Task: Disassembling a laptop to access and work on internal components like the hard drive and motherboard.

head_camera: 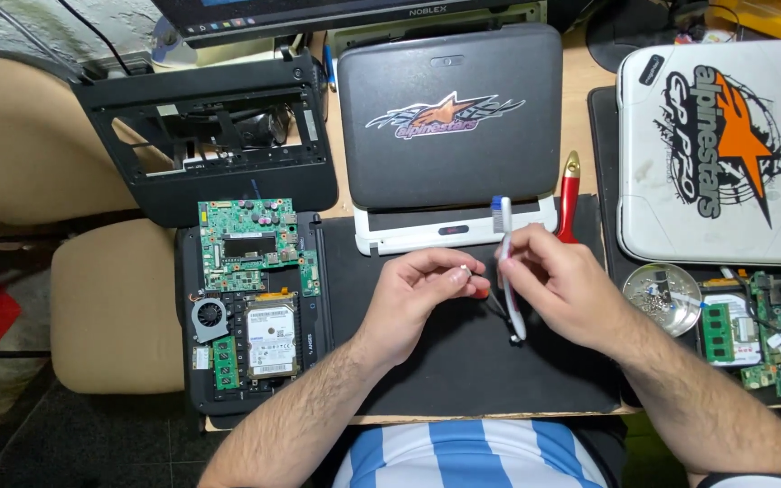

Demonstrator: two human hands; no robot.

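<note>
Right hand [560, 287] pinches a toothbrush [508, 271] mid-handle, bristles up, clear of the mat [463, 361]. Left hand [418, 294] closed on a small part at its fingertips, just beside the brush, something red under it. Open laptop base [250, 307] lies left on the worktop, board exposed.

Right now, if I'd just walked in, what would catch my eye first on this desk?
Probably the two hands at the centre: the right hand holds a white toothbrush with its bristles up, while the left hand pinches some small part too tiny to identify. To the left lies an opened laptop base showing a green circuit board, fan and hard drive. At the far right sits a white closed laptop with a bold orange and black sticker.
</note>
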